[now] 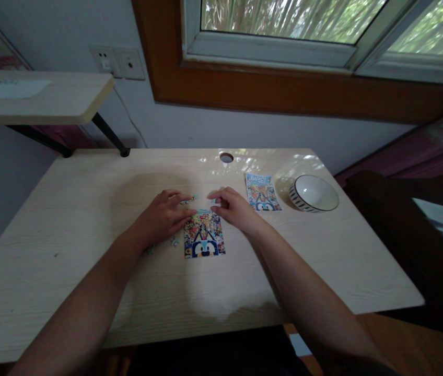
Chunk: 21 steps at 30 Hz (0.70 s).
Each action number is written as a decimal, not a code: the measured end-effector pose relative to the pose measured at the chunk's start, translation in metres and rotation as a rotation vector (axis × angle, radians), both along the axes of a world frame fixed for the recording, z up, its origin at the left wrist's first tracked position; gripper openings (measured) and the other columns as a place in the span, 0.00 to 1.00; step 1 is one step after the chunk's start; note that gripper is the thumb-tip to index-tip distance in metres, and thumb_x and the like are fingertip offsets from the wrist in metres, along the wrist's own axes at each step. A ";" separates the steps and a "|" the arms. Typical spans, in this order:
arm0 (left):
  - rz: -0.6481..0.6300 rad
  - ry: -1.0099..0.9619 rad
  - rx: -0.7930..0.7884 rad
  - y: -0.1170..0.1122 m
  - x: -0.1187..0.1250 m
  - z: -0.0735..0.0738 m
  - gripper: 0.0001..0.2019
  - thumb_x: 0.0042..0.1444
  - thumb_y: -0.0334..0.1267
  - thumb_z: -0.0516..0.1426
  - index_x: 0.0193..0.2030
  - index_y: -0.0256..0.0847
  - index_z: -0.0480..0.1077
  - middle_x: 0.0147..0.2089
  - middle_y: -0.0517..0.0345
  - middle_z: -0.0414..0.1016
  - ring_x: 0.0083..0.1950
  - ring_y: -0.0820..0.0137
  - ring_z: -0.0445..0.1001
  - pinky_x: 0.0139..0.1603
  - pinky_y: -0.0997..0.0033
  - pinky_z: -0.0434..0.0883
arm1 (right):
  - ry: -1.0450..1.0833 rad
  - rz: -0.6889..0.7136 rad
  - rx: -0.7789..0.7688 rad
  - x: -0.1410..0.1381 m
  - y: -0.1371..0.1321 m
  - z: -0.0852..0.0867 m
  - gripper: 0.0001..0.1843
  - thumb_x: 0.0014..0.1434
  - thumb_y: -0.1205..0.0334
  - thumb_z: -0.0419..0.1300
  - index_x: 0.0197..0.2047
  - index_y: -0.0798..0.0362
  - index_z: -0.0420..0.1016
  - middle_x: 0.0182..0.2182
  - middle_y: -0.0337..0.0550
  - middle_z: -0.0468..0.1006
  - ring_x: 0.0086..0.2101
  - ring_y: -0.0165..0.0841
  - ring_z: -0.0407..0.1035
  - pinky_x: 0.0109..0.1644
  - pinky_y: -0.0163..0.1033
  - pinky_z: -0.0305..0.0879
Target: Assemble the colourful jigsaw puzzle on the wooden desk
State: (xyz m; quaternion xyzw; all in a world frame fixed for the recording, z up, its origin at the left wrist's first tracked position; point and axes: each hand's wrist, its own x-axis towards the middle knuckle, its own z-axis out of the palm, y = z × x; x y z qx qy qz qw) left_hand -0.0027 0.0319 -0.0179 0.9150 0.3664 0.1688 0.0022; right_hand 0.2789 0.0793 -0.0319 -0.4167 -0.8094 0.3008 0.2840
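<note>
A partly assembled jigsaw puzzle (205, 235) lies on the table in front of me, with a blue-and-white dog face along its lower part. My left hand (163, 215) is at its upper left, fingers stretched out and apart. The index fingertip touches small loose pieces (195, 197), and the thumb rests by the puzzle's top edge. Above the upper right corner, my right hand (234, 206) pinches a light blue puzzle piece (214, 201) between thumb and fingers. Another loose puzzle piece (174, 241) lies left of the puzzle, and more sit partly hidden by my left wrist.
A reference picture (263, 192) with the same design lies to the right. Beside it stands a white bowl (315, 194) with dark stripes. A cable hole (226, 157) is near the table's back edge. A raised shelf (41, 107) stands at the back left.
</note>
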 end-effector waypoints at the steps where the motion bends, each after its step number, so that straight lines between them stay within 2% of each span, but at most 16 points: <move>1: -0.002 -0.002 0.001 0.000 0.001 0.000 0.15 0.69 0.40 0.57 0.59 0.51 0.78 0.67 0.51 0.69 0.66 0.52 0.62 0.66 0.44 0.66 | -0.006 -0.007 0.001 -0.001 0.000 0.000 0.15 0.60 0.68 0.68 0.51 0.49 0.79 0.37 0.40 0.71 0.37 0.33 0.68 0.44 0.40 0.67; 11: -0.028 -0.010 -0.008 0.001 0.007 -0.005 0.15 0.69 0.41 0.58 0.60 0.53 0.77 0.67 0.51 0.69 0.66 0.53 0.62 0.66 0.45 0.66 | -0.118 -0.089 0.057 -0.010 -0.007 0.000 0.16 0.59 0.62 0.71 0.51 0.49 0.80 0.37 0.41 0.72 0.39 0.35 0.70 0.46 0.41 0.67; 21: -0.014 -0.006 -0.034 -0.002 0.014 -0.003 0.15 0.69 0.42 0.58 0.59 0.52 0.78 0.67 0.51 0.69 0.66 0.53 0.61 0.68 0.46 0.65 | -0.208 -0.160 0.065 -0.016 -0.011 0.004 0.19 0.58 0.56 0.73 0.52 0.47 0.80 0.38 0.42 0.74 0.40 0.38 0.70 0.48 0.43 0.66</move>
